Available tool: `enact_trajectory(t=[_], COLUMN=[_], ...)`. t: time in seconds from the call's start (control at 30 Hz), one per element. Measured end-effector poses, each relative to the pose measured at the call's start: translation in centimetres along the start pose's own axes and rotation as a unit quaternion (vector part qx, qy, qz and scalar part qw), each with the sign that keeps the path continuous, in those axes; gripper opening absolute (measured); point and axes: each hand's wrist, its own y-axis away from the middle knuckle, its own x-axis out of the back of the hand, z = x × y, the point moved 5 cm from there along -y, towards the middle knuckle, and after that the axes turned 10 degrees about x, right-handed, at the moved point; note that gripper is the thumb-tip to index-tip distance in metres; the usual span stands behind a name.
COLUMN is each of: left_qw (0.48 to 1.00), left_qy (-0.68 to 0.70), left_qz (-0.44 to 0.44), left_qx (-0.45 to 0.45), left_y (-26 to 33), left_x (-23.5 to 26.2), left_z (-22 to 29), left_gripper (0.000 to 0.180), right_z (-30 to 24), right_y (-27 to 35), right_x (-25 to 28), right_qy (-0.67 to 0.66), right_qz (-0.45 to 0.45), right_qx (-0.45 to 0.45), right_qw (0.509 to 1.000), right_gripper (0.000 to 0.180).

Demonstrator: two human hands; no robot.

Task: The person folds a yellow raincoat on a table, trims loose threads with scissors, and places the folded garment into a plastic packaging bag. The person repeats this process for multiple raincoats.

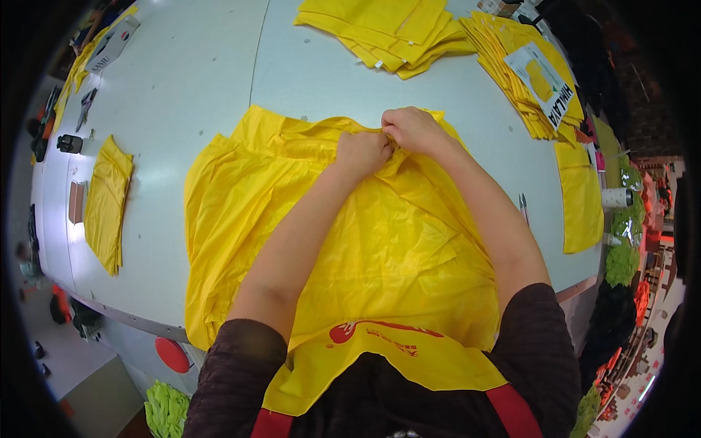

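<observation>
A large yellow garment (pixel 394 226) of thin, creased cloth lies spread over the table in front of me. A gathered seam runs near its far edge. At that far edge my left hand (pixel 363 154) is closed on the cloth with curled fingers. Just right of it, almost touching, my right hand (pixel 415 131) pinches the same edge. The fingertips meet in the folds, so the exact spot they grip is partly hidden. Over my chest hangs a yellow apron (pixel 394 365) with red straps and a red print, its top overlapping the garment in the view.
Folded yellow pieces lie in a stack (pixel 387 33) at the far side and another stack (pixel 511 73) at far right, with a printed bag on it. Small pointed snips (pixel 523 208) lie right of the garment. At left are a folded yellow piece (pixel 109 204) and scissors (pixel 87 107).
</observation>
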Motion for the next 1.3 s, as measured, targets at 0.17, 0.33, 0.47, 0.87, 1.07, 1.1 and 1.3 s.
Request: enact_trajectory(t=[0.17,0.33,0.47,0.87,1.07,1.1,1.3], left_qw=[0.907,0.927,0.983,0.966,0.973,0.972,0.963], left_qy=[0.206,0.208,0.091,0.195,0.198,0.207,0.206], left_qz=[0.357,0.27,0.095,0.151,0.111,0.097,0.136], left_qx=[-0.082,-0.155,-0.125,-0.078,0.037,0.05,0.11], left_y=[1.7,2.3,2.0,0.6,-0.2,-0.4,-0.5], left_x=[1.5,0.1,0.5,0.0,0.5,0.4,0.9], left_z=[-0.6,0.0,1.8,1.0,1.5,1.5,1.5], left_gripper=[0.017,0.022,0.029,0.026,0.027,0.026,0.015], right_z=[2.6,2.2,1.4,2.1,2.8,2.6,0.4], right_y=[0.5,0.7,0.2,7.6,7.3,7.3,7.5], right_x=[0.2,0.4,-0.3,0.9,-1.1,-1.1,-0.5], right_qy=[-0.117,-0.179,-0.181,0.081,0.121,0.124,0.177], right_qz=[0.031,0.056,0.103,0.17,0.207,0.213,0.275], right_qx=[-0.008,0.018,0.021,0.122,0.095,0.095,0.115], right_qw=[0.993,0.982,0.978,0.975,0.966,0.965,0.938], right_gripper=[0.017,0.021,0.024,0.016,0.013,0.013,0.006])
